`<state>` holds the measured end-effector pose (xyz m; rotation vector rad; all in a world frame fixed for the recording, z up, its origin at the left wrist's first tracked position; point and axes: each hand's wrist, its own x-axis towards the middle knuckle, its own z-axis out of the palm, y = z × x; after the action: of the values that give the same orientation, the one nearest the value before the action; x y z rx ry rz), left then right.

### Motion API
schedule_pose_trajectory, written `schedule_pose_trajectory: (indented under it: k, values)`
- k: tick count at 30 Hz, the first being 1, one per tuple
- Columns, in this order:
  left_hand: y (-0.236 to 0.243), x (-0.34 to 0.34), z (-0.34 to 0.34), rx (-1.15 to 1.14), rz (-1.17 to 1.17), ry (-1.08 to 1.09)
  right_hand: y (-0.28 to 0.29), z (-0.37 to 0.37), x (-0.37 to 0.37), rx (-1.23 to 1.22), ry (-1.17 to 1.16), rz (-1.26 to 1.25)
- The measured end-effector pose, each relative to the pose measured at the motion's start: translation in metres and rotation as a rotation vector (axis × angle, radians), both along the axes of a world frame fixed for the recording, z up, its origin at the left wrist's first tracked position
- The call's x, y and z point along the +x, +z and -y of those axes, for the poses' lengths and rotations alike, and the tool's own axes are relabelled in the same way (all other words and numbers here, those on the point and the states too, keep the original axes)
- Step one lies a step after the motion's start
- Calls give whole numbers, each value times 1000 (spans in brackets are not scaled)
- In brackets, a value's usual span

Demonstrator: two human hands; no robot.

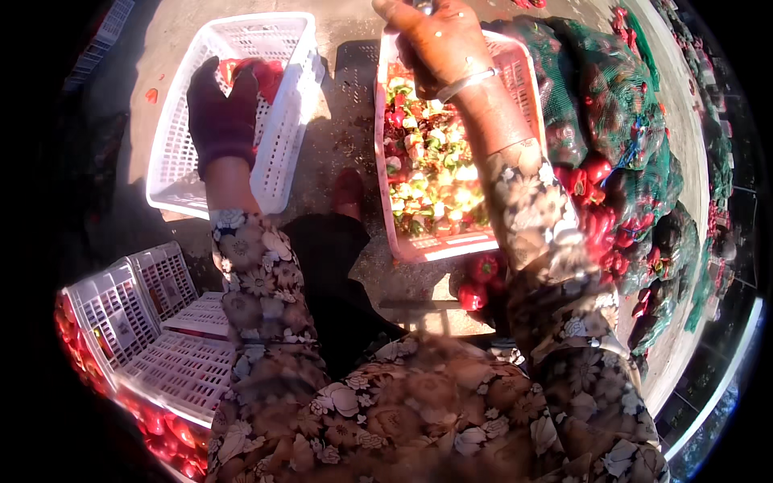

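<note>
My left hand (221, 121), in a dark maroon glove, reaches into the white plastic crate (179, 181) at the far left. Its thumb and fingers are closed around red pepper (269, 79), which shows on both sides of the thumb. My right hand (441, 42) is bare, with a bracelet at the wrist, and hangs over the far end of a pink crate (439, 248). Its fingers curl round a small metal tool (423, 6); the view's top edge cuts it off, so its kind is unclear. Pepper cores and scraps (427, 165) fill the pink crate below.
Green mesh sacks (616, 88) of red peppers line the right side. Loose red peppers (597, 229) lie beside them, and a few (475, 294) sit by the pink crate's near edge. White crates (173, 366) rest over red peppers (165, 431) at the lower left. My shoe (348, 193) stands between the crates.
</note>
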<state>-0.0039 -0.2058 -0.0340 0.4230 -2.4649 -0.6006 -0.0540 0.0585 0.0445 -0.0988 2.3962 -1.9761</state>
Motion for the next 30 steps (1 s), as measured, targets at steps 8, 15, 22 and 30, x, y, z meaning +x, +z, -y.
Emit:
schedule_pose_trajectory:
  k: [8, 15, 22, 30]
  values:
    - [-5, -32, -74, 659, 334, -299, -176, -287, 226, -124, -759, 371]
    - [-111, -38, 53, 222, 499, -161, -295, -275, 367, 732, -526, 608]
    - [-174, 17, 76, 759, 946, -149, -322, -270, 339, 832, -363, 797]
    - [-195, 57, 85, 760, 771, -49, -345, -267, 319, 763, -344, 899]
